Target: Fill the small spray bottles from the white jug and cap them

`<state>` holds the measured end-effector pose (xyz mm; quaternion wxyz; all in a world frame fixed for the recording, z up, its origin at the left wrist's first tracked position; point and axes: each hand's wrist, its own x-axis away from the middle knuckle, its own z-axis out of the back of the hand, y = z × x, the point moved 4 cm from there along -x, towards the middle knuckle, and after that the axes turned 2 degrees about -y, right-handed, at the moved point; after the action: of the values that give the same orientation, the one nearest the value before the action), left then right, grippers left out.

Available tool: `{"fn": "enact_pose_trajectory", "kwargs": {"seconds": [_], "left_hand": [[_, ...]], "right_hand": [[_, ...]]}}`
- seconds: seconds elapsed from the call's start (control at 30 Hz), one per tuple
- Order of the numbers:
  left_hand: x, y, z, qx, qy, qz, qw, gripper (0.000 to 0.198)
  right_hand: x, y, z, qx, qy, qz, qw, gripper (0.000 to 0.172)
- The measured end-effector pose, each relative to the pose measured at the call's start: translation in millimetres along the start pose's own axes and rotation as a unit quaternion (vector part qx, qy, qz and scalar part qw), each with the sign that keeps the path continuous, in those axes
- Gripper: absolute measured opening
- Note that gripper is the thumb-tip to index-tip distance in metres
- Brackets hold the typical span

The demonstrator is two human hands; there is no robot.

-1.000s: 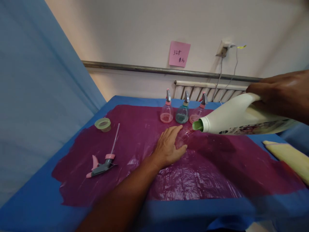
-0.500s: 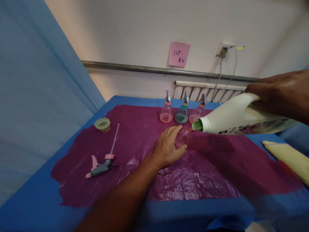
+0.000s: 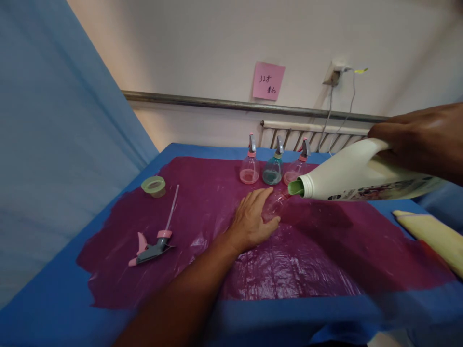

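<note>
My right hand [image 3: 423,140] grips the handle of a large cream detergent jug [image 3: 347,173], tipped on its side with its green spout pointing left. Just below that spout is a clear spray bottle body [image 3: 275,205] without its top, and my left hand [image 3: 253,219] is curled around its left side. Fingers and thumb hide part of this bottle. Whether liquid runs from the spout is hard to make out. The grey and pink spray head [image 3: 155,248] with its straw lies loose on the left. A green-lidded cup [image 3: 154,186] stands beyond it.
Behind my left hand stand several spray bottles: a pink one [image 3: 249,169], a teal one [image 3: 273,169] and another pink one [image 3: 294,169]. A yellow jug or bag [image 3: 430,236] lies at the right edge. Purple plastic sheeting [image 3: 202,217] covers the blue tabletop [image 3: 50,279].
</note>
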<state>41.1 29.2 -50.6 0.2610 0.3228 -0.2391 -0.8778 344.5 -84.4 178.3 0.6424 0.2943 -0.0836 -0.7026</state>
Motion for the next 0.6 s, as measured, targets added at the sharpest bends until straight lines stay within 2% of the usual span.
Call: {"fn": "enact_pose_trajectory", "kwargs": {"seconds": [0.2,0.6], "left_hand": [[1,1,0.7,0.003,0.003,-0.001,1.000,0.077],[1,1,0.9,0.009,0.003,0.005,1.000,0.078]], "right_hand": [[-1,-1,2,0.030,-0.034,0.000,0.999,0.019],[2,2,-9,0.035,-0.010,-0.001,0.999,0.019]]}}
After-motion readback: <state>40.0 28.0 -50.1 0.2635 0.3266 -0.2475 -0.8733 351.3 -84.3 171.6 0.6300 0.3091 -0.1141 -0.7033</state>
